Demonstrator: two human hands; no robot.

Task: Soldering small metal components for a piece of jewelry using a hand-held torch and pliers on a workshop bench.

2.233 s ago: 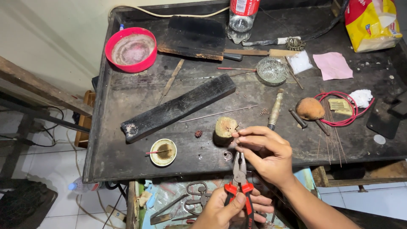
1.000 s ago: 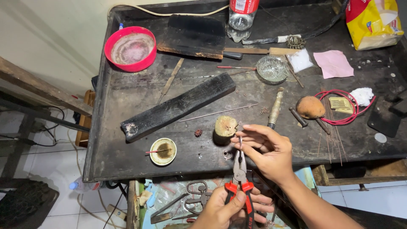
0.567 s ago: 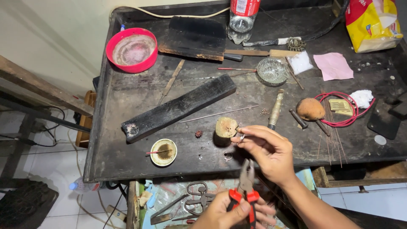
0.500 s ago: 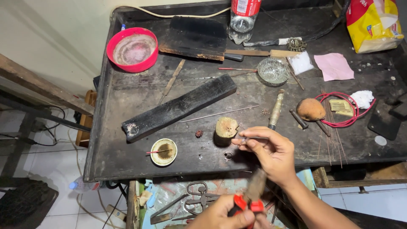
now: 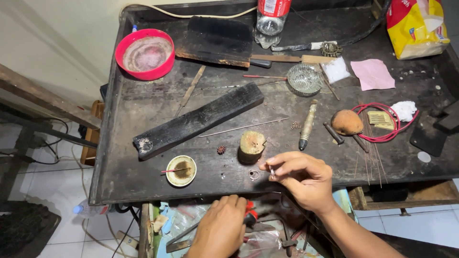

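Your right hand (image 5: 302,179) is over the front edge of the black table (image 5: 143,119), and its thumb and forefinger are pinched together on a small metal piece (image 5: 272,171); the piece is too small to say its shape. Just left of it a small metal ring (image 5: 254,175) lies on the table, next to a short wooden stump (image 5: 251,146) with a rough top. Your left hand (image 5: 220,229) is below the table edge, over an open drawer, and it is closed on red-handled pliers (image 5: 249,218), it seems, because only the red grips show.

A small round tin (image 5: 181,170) holds dark brown paste and a thin red stick. The red plastic bowl (image 5: 147,53) at the far left has a pale, dusty layer inside. The clear glass dish (image 5: 305,79) looks empty, but the view is poor. A long charred wooden block (image 5: 198,120) lies slanted in the middle.
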